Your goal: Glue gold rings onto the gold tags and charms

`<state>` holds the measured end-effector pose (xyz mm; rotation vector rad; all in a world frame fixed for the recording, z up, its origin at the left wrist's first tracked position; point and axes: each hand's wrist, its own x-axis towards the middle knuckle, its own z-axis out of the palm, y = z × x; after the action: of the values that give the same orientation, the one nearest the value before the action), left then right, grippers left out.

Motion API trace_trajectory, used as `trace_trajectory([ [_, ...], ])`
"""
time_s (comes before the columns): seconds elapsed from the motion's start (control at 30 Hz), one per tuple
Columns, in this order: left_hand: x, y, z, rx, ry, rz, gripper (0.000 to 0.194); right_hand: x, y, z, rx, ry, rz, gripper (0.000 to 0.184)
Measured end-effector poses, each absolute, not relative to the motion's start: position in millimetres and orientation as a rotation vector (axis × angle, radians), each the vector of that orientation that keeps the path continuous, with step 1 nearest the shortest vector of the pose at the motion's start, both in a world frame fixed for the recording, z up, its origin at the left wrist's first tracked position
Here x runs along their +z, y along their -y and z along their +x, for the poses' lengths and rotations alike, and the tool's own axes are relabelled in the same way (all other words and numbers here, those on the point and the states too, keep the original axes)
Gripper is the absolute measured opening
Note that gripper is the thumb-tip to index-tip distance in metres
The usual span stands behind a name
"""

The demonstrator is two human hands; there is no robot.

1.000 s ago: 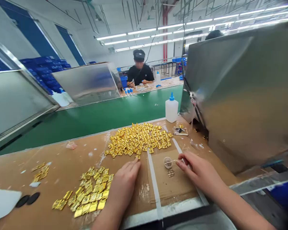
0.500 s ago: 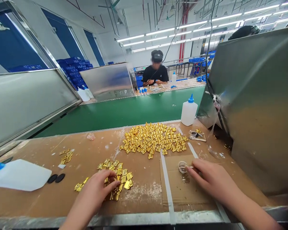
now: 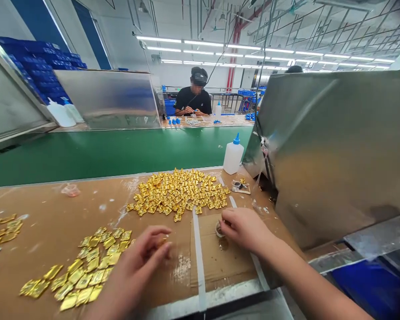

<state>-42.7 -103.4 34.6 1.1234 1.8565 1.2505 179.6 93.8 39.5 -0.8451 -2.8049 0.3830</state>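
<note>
Desk (image 3: 46,204): brown, worn top spread across the lower half of the frame
Metal panel (image 3: 336,155): upright at the right
Green surface (image 3: 120,153): behind the desk, across the middle
Left hand (image 3: 136,262): lower centre, thumb and forefinger apart, a blurred gold spot between; cannot tell if gripped
Gold pile (image 3: 180,191): small pieces heaped at the centre
Flat gold pieces (image 3: 90,266): lower left, beside the left hand
Cardboard (image 3: 213,266): on the desk, right of centre, under the right hand
Right hand (image 3: 245,226): fingertips together at the cup; anything pinched is hidden
Person (image 3: 193,100): upper centre, dark cap and shirt
Bottle (image 3: 232,160): white, blue cap, upright behind the cardboard
Cup (image 3: 218,230): small, on the cardboard, partly covered by the right hand
</note>
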Motion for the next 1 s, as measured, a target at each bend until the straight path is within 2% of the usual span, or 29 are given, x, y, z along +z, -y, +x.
trace_trajectory([
  [0.13,17,70,10,1.297,-1.593,1.039,0.028,28,-102,181,0.939,2.486,-0.913,0.033],
  [0.23,-1,61,27,1.248,-1.567,1.005,0.04,9,-102,186,1.188,2.155,-0.964,0.037],
  [0.33,-13,59,30,1.097,-1.62,1.073,0.05,-7,-91,194,1.227,1.963,-1.046,0.039],
  [0.5,-16,58,33,0.939,-1.76,1.221,0.041,-18,-56,204,1.422,1.698,-1.004,0.041],
  [1.0,-19,58,33,0.955,-1.844,1.401,0.03,-19,-39,201,1.313,1.907,-0.853,0.035],
])
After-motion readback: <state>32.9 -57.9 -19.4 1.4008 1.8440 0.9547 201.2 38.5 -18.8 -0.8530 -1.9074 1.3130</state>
